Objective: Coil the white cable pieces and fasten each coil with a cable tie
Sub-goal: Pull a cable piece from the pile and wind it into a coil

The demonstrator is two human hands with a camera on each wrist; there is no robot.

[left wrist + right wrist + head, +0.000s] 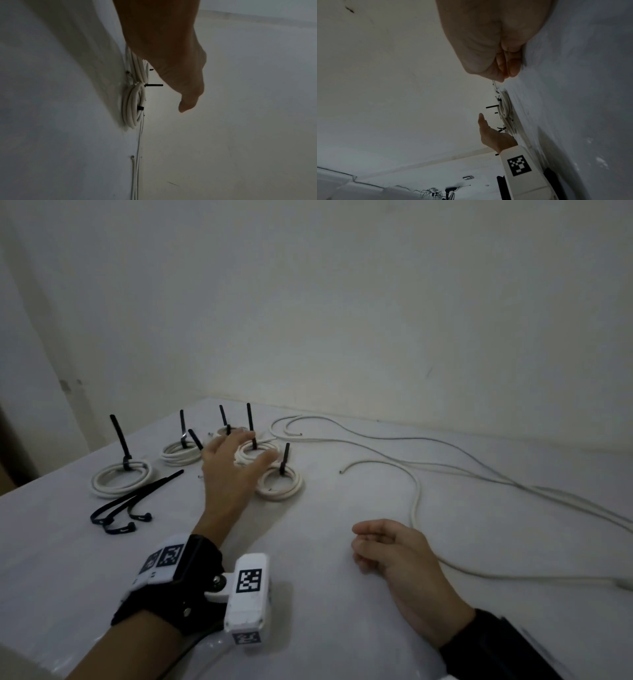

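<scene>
Several white cable coils, each bound with a black cable tie whose tail stands upright, lie at the table's far left, among them one coil [121, 477] at the left and another [279, 482] nearest the middle. My left hand [245, 450] hovers over the middle coil [255, 451] with fingers spread and holds nothing; in the left wrist view that hand [185, 92] is apart from the coil [133, 106]. My right hand [363, 546] rests on the table with loosely curled, empty fingers [508, 67]. Loose white cables [416, 491] trail across the right side.
Three loose black cable ties [126, 505] lie near the left front of the coils. The white table [308, 611] meets a wall at the back and its left edge runs diagonally. A loose cable runs just right of my right hand.
</scene>
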